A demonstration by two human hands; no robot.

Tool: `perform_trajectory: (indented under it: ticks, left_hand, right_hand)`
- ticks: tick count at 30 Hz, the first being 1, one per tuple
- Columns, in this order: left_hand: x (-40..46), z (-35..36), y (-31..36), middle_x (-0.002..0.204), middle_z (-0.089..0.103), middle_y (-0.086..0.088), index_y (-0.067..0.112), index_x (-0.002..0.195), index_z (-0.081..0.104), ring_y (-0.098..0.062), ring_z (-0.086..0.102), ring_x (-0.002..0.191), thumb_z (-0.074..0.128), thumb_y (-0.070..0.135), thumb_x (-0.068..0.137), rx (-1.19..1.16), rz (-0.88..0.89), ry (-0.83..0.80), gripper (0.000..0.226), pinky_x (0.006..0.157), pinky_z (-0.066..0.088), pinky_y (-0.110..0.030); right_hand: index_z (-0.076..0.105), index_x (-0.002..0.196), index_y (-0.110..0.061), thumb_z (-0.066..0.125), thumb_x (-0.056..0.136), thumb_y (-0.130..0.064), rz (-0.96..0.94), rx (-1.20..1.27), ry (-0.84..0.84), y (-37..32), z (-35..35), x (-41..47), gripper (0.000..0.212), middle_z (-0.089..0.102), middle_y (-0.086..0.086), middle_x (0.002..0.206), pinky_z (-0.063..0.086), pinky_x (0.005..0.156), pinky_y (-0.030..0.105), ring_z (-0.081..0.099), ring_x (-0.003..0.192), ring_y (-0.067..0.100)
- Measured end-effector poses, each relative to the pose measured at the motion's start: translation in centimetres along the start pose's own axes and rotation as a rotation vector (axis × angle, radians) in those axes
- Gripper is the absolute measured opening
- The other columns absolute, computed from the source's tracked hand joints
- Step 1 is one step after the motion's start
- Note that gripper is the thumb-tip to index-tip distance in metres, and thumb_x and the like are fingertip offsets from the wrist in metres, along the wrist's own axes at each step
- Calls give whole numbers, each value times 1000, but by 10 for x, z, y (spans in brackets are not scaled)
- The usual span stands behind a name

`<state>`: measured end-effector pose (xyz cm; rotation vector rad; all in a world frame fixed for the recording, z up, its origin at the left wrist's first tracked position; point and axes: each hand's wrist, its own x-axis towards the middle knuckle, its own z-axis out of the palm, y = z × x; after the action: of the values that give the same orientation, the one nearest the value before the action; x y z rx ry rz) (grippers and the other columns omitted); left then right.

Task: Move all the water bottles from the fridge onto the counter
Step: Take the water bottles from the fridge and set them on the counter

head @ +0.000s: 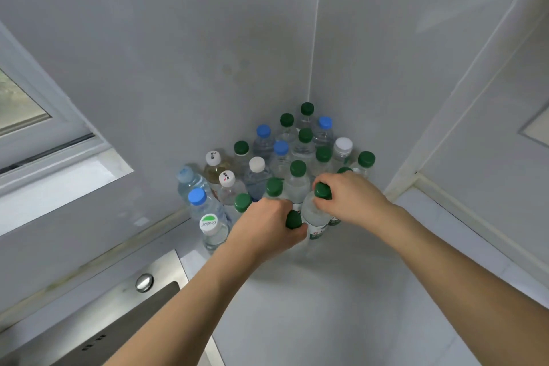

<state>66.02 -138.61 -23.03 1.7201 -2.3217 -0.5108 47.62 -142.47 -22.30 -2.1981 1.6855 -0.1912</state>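
Left hand (267, 227) grips one green-capped bottle (293, 219) at its neck; right hand (346, 196) grips a second bottle (315, 212) likewise, both at the counter (312, 306) cluster's (279, 157) front edge. Full bottles likely handle heavy, their thin walls yielding; necks offer the firmest hold.

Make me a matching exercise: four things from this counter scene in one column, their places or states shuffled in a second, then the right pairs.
1. left hand
2. right hand
3. white-capped bottle with green print
4. sink

A. lower left, steel rim
B. grips the nearer green cap
C. front left edge of the bottle cluster
D. grips the farther green cap

Pairs: 1-B, 2-D, 3-C, 4-A
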Motion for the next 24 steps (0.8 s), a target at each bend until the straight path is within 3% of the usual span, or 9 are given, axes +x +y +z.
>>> perform_trajectory:
  ticks: [10,17,24]
  left_hand:
    - [24,6,-3,73,56,-1,9,78,54,-23,52,67,62,39,83,67,49,-105,32,57,32,-28]
    - [23,13,-5,77,50,3,15,84,48,-21,52,72,61,38,87,1,13,-138,26,58,34,-29]
    - [18,14,0,87,48,2,17,90,44,-21,49,76,57,38,92,12,5,-155,25,65,38,-29]
  right_hand:
    - [56,100,-22,58,89,-37,-69,-79,-57,7,7,11,19,55,-5,77,37,56,30,55,75,19]
    - [53,113,-20,58,91,-39,-81,-20,-45,13,17,10,30,64,-1,91,50,69,35,60,82,20]
    - [48,121,-21,57,93,-43,-45,49,-22,15,24,4,37,54,-9,81,50,67,34,56,73,16]
